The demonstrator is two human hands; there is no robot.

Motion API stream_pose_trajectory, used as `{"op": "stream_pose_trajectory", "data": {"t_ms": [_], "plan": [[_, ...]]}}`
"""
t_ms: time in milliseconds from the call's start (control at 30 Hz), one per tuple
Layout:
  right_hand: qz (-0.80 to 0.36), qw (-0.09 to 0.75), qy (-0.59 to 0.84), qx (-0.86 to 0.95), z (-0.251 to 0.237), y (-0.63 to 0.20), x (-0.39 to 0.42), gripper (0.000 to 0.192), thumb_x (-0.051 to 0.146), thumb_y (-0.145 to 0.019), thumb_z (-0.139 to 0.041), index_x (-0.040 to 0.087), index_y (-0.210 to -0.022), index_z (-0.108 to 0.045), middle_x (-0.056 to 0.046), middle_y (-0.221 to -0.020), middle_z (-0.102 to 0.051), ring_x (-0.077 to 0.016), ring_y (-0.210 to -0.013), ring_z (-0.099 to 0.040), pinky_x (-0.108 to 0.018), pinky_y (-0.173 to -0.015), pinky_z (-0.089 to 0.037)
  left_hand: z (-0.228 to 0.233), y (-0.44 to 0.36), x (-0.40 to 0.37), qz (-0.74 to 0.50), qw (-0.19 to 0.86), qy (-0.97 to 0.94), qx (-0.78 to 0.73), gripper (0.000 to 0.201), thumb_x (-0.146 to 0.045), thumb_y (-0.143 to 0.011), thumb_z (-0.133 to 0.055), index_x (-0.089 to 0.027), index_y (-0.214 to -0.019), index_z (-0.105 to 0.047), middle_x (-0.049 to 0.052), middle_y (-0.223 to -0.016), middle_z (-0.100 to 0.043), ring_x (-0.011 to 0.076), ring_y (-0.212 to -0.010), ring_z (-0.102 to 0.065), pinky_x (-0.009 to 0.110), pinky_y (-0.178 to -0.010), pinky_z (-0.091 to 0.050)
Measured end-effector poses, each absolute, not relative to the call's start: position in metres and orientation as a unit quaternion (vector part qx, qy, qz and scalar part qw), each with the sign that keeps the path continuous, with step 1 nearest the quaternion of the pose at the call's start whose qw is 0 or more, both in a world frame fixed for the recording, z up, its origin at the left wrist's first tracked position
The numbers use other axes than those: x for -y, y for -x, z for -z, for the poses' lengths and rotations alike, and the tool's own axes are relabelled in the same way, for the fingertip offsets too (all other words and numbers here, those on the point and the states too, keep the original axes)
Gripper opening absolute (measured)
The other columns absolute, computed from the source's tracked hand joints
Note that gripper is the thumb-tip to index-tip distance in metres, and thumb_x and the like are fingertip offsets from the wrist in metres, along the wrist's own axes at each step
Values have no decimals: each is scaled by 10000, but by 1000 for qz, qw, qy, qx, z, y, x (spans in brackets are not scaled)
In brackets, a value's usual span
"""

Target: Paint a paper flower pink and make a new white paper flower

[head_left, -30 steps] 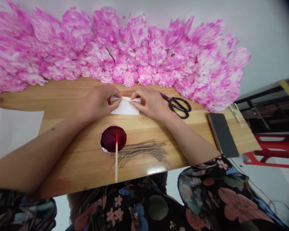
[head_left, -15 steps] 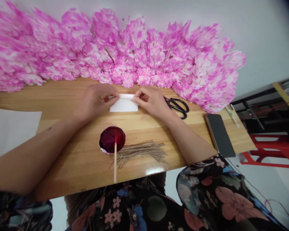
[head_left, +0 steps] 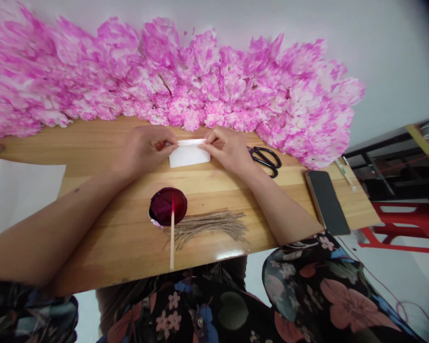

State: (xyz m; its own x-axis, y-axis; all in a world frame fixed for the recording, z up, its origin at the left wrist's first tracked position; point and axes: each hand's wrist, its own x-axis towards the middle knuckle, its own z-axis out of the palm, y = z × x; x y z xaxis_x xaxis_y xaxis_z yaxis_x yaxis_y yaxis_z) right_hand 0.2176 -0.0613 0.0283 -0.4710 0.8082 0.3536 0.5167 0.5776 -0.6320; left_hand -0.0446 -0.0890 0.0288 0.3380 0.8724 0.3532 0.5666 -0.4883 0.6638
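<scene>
Folding step in hand — a small white paper sheet (head_left: pixel 189 156) lies flat on the wooden table (head_left: pixel 93 157), centre of the frame, just below the bank of pink paper flowers (head_left: pixel 200 85) that fills the upper half. Its far edge looks turned up into a narrow strip, and both hands pinch that strip at its two ends.

Left hand (head_left: pixel 143 150): knuckles up, thumb and forefinger closed on the left end of the fold, other fingers curled under. Right hand (head_left: pixel 229 150): mirror pose, thumb and forefinger nipping the right end, wrist resting low on the table. Both forearms come in from the lower corners of the frame and converge on the sheet. Each grip is a fingertip pinch on the paper, not a full clench.

Judgement — this reads as an early pleat, most of the sheet still flat. The next move would call for an even crease across the whole width, both ends kept level so the strip does not skew.

Nearby: black scissors (head_left: pixel 266 159) just right of the right hand; a dark phone (head_left: pixel 327 195) further right near the table edge; a round dish of red dye (head_left: pixel 168 206) below centre with a stick (head_left: pixel 172 233) laid across it; a bundle of twine (head_left: pixel 210 224) beside the dish.
</scene>
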Motion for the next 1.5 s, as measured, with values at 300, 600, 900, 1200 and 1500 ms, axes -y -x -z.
{"op": "stream_pose_trajectory", "data": {"t_ms": [300, 600, 900, 1200, 1500], "plan": [[-221, 315, 408, 828, -28, -219, 62, 202, 386, -972, -723, 218, -1082, -741, -38, -965, -758, -226, -910, -656, -362, -865, -501, -25, 45, 89, -346, 181, -781, -487, 178, -360, -940, -660, -230, -843, -735, 26, -847, -765, 185, -767, -672, 312, -723, -496], [-233, 282, 357, 859, -28, -219, 60, 212, 365, -1041, -624, 206, -1012, -762, -70, -1017, -778, -216, -910, -653, -359, -898, -482, -23, 48, 83, -302, 158, -814, -471, 223, -299, -954, -629, -238, -1108, -778, 18, -831, -676, 189, -762, -608, 313, -764, -464], [-227, 270, 359, 864, -27, -213, 65, 178, 338, -1023, -626, 214, -1028, -753, -58, -977, -756, -217, -917, -636, -362, -897, -478, -27, 46, 82, -267, 182, -822, -469, 216, -414, -942, -652, -244, -871, -765, 29, -723, -616, 209, -729, -580, 328, -722, -393], [-272, 383, 416, 778, -15, -215, 54, 482, 646, -1036, -530, 213, -1149, -709, -54, -1037, -741, -199, -932, -666, -343, -833, -533, -32, 42, 86, -303, 171, -784, -515, 219, -381, -935, -616, -217, -853, -735, 15, -699, -623, 170, -663, -521, 313, -649, -338], [-340, 393, 427, 740, -27, -214, 61, 604, 796, -959, -557, 210, -833, -636, -8, -807, -664, -156, -766, -575, -312, -723, -460, -33, 42, 88, -320, 164, -774, -521, 190, -345, -944, -619, -216, -839, -711, 9, -698, -610, 160, -654, -522, 314, -636, -334]]}}
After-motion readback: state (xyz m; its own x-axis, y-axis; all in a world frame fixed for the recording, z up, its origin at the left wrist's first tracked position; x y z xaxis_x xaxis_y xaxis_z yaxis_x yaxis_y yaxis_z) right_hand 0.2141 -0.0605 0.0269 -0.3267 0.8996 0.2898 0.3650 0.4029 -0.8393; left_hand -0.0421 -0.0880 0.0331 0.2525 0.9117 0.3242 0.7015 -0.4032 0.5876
